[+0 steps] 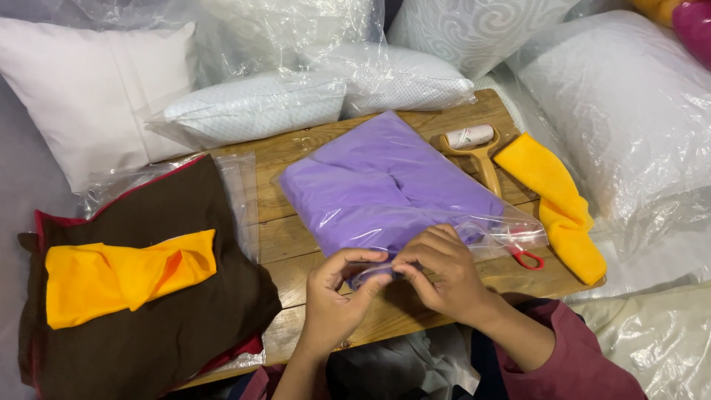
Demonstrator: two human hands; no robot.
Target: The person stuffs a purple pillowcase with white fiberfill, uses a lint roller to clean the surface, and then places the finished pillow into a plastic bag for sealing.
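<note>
Partly hidden under the bag (415,189), a red loop (527,259) poked out near its right corner; what it belonged to could not be made out. The bag was clear, crinkly plastic holding folded purple cloth (378,185), soft and smooth, and it lay in the middle of the slatted wooden counter (296,159). Both hands worked at the bag's near edge: the left hand (333,296) pinched the plastic between thumb and fingers, and the right hand (444,270), fingers curled, gripped the same edge just beside it. Behind the bag lay a lint roller (474,148) with a tan handle, touching a folded yellow cloth (559,204). At the left, a brown cloth (170,326) carried a twisted orange one (118,278), over more plastic. Wrapped white pillows (259,107) crowded the back, several cut off by the frame.
</note>
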